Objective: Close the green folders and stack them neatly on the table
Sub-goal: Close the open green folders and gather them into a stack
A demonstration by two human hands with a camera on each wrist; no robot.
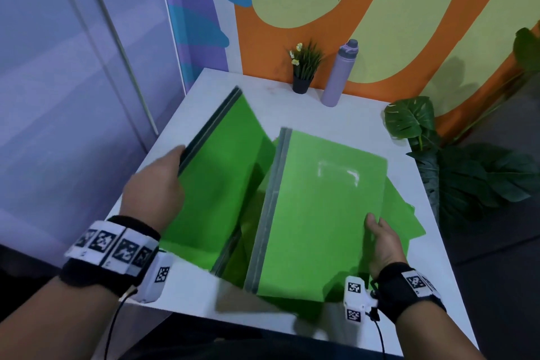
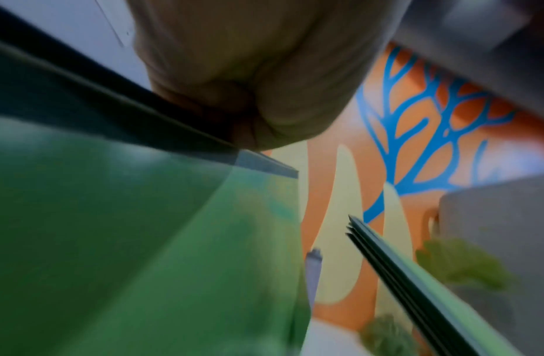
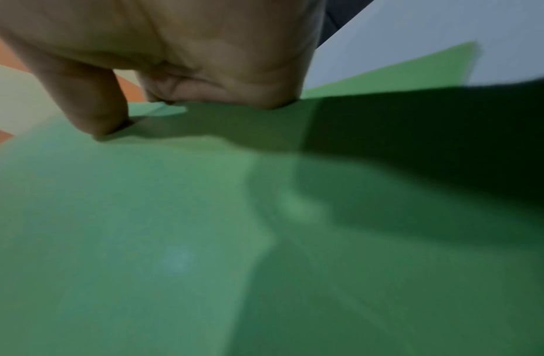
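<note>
The left folder (image 1: 216, 184) is held tilted above the white bench (image 1: 263, 82), its dark spine clamped in the left hand (image 1: 155, 184). The right folder (image 1: 321, 207), laid closed over further green sheets, is pinched at its right edge by the right hand (image 1: 382, 245).

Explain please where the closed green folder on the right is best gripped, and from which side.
Probably the grey spine along the left long edge of the closed folder, approached from the near end: it looks stiff and keeps both covers together. The thin right edge, which the right hand pinches, would likely flex.
</note>
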